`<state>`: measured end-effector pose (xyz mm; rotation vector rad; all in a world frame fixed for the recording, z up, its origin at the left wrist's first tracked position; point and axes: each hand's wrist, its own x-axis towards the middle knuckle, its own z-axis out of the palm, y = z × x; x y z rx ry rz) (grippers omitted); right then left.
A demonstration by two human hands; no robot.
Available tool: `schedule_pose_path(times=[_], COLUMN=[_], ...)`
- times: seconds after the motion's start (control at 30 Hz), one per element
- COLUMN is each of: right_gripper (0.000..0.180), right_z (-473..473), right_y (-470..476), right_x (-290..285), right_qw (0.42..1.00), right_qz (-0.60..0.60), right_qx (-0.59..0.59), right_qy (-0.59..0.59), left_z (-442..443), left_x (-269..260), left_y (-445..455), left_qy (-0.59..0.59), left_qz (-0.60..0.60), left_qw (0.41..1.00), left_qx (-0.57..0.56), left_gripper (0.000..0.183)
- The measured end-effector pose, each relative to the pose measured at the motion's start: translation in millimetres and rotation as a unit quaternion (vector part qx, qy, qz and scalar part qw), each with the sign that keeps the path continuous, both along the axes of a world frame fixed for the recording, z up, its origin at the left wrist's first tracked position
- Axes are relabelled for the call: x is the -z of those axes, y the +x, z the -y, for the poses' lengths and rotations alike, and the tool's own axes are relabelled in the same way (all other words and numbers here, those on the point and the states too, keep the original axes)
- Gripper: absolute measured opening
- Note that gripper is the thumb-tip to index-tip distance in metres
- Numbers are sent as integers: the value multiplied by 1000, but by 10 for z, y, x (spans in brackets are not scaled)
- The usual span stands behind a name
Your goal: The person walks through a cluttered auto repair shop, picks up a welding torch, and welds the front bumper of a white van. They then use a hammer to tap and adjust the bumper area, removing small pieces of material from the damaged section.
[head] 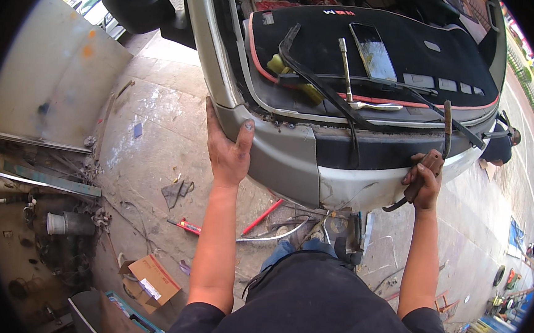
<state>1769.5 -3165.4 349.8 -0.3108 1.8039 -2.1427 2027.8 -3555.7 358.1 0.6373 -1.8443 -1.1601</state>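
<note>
My left hand (pixel 227 156) lies against the grey corner panel (pixel 279 156) of a van's front, its thumb on the front face and its fingers on the side. The thumb and fingers are spread apart. In my right hand (pixel 428 189) is a brown-handled tool (pixel 427 170) that looks like a welding electrode holder. A bent rod (pixel 447 123) rises from its top, and a dark cable leaves its lower end. That hand is in front of the white front panel (pixel 363 185). A black rubber strip (pixel 319 84) lies across the windscreen opening, its end hanging over the dark front panel (pixel 388 152).
On the dashboard are a phone (pixel 374 53), a socket wrench (pixel 345 70) and a black mat (pixel 304 34). A red bar (pixel 262 217) lies on the floor near my feet. A cardboard box (pixel 152 281) stands lower left. Another person (pixel 501 143) is beyond the van's right side.
</note>
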Motion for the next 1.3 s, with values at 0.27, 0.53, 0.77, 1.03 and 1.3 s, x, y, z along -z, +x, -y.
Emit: schedule_pose_path(times=[0.27, 0.53, 0.77, 1.03, 1.3], right_gripper=[47, 46, 46, 47, 41], right_z=[-30, 20, 31, 33, 34], right_y=[-31, -2, 30, 36, 18], right_x=[28, -33, -55, -60, -66], right_qw=[1000, 1000, 1000, 1000, 1000], right_qz=[3, 6, 7, 15, 15], right_qx=[-15, -7, -4, -17, -24], right_qy=[-4, 7, -11, 2, 9], left_z=[60, 209, 278, 226, 193], left_x=[-119, -196, -60, -104, -141], left_y=[-55, -55, -139, -179, -181], left_qy=[39, -38, -98, -11, -41], left_qz=[-7, 32, -19, -36, -19], left_qw=[999, 999, 995, 999, 997], left_qx=[2, 20, -9, -17, -57], left_gripper=[120, 118, 83, 87, 87])
